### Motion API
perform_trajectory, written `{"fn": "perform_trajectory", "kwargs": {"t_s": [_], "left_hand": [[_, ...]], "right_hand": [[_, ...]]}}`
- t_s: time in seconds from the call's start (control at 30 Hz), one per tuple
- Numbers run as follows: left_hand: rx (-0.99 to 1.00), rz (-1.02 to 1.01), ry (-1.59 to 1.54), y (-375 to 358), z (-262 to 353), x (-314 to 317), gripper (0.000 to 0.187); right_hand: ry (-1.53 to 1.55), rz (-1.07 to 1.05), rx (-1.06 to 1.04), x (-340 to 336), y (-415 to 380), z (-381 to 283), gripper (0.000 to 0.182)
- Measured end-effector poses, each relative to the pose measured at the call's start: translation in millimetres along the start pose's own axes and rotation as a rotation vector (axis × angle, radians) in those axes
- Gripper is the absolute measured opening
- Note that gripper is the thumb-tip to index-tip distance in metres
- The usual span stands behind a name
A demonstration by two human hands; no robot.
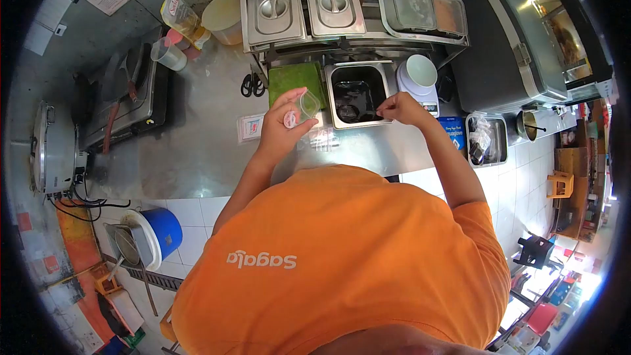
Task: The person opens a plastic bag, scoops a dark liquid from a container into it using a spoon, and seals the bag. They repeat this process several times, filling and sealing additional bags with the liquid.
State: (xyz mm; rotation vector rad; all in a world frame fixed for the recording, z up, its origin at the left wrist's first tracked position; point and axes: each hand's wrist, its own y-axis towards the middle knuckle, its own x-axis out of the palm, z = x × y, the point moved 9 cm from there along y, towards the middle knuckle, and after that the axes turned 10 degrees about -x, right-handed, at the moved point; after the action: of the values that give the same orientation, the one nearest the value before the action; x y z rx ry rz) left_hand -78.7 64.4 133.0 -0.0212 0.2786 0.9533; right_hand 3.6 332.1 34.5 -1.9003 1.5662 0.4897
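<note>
**Bring the cup to the pan, and hold it level**

Nearest, below the hands, is the orange shirt. Beyond it, the left hand grips a clear cup above the counter, just left of the pan. The cup looks tilted, its mouth turned partly toward the pan. Its walls are probably thin, so a light, even squeeze low on the side should serve better than a hard pinch near the mouth.

The right hand is at the pan's right rim, fingertips drawn together; whether they pinch a handle or nothing at all, I cannot tell. The pan holds something dark and shiny, perhaps liquid, with a rounded shape in it that may be a ladle. If so, a slow, level lift is best, with the cup upright and its mouth over the pan so that drips fall back inside. Fingers are best held clear of the dark contents.

Past the hands, the green mat lies left of the pan and the scale stands to its right; a wide elbow or a swinging handle could knock the scale. Farther back are two lidded pans.
</note>
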Motion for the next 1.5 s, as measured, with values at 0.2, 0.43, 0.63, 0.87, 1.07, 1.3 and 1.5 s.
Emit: {"fn": "perform_trajectory", "kwargs": {"t_s": [0.2,0.43,0.63,0.87,1.07,1.3,1.5], "left_hand": [[0.057,-0.005,-0.034,7,4,4,0.035],[0.045,-0.033,-0.062,18,9,19,0.037],[0.072,-0.033,-0.115,34,-1,44,0.040],[-0.009,-0.017,-0.157,39,-9,59,0.041],[0.013,0.050,-0.233,49,-20,70,0.035],[-0.027,0.035,-0.402,49,-15,74,0.030],[-0.087,0.031,-0.491,51,-29,78,0.023]], "right_hand": [[0.342,0.114,0.084,2,-20,7,0.021],[0.436,0.356,0.141,-22,-47,-19,0.021],[0.283,0.505,0.117,-30,-66,-38,0.022],[0.193,0.603,0.030,-55,-77,-72,0.018],[0.006,0.778,-0.094,-78,-88,-127,0.016],[-0.439,0.862,-0.253,-77,-91,-174,0.012],[-0.518,0.933,-0.307,-80,-98,-189,0.010]]}}
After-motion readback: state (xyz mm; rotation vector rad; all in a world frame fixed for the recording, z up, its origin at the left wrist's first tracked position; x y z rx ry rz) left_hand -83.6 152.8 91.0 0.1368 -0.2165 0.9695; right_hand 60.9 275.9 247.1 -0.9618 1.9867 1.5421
